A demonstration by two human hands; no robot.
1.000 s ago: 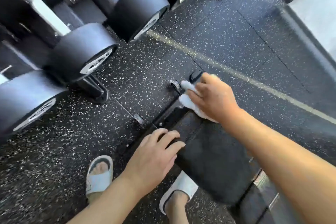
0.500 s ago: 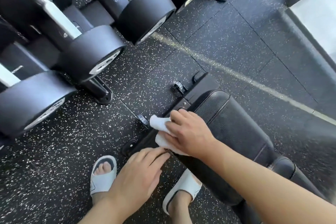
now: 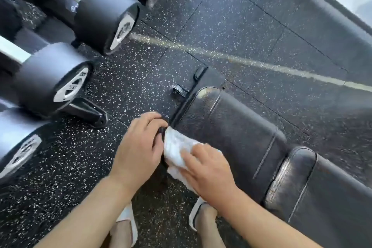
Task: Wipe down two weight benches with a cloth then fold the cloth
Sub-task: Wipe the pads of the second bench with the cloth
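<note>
A black padded weight bench (image 3: 231, 131) runs from the middle to the lower right, with its back pad (image 3: 322, 197) nearest the corner. A crumpled white cloth (image 3: 174, 147) lies against the near end of the seat pad. My right hand (image 3: 209, 169) presses the cloth onto the pad with its fingers laid over it. Just left of the cloth is my left hand (image 3: 141, 147), its fingers curled round a dark part of the bench frame (image 3: 161, 132) at that end. Another long dark padded bench (image 3: 322, 10) lies along the top right.
Large black dumbbells (image 3: 52, 82) sit on a rack at the left, and its foot (image 3: 90, 112) sticks out on the speckled rubber floor (image 3: 221, 26). Bench wheels (image 3: 179, 88) protrude at the bench end. My feet in white slides (image 3: 128, 225) stand below my hands.
My right hand has slid the cloth from the top of the bench end down to its near corner. My left hand moved from resting on the pad to the frame.
</note>
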